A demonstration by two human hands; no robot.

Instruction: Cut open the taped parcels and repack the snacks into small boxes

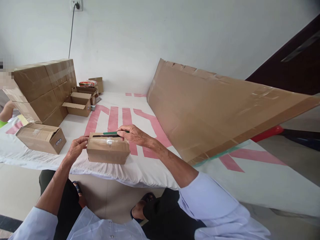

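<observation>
A small cardboard box [108,155] with clear tape on top sits near the front edge of the cloth-covered table. At its left end, the fingers of my left hand [77,146] are bent against the upper corner and hold it. My right hand [132,134] is closed around a green utility knife [110,133], which lies level just over the top of the box and points left. A dark strip shows under the knife; I cannot make out whether it is blade, shadow or slit.
Another box [41,136] is to the left, before stacked large cartons [45,86]. Open boxes [77,104] and a red-and-white packet [88,83] stand behind. A big cardboard sheet [212,110] leans on the right. A person's arm [7,111] shows at far left.
</observation>
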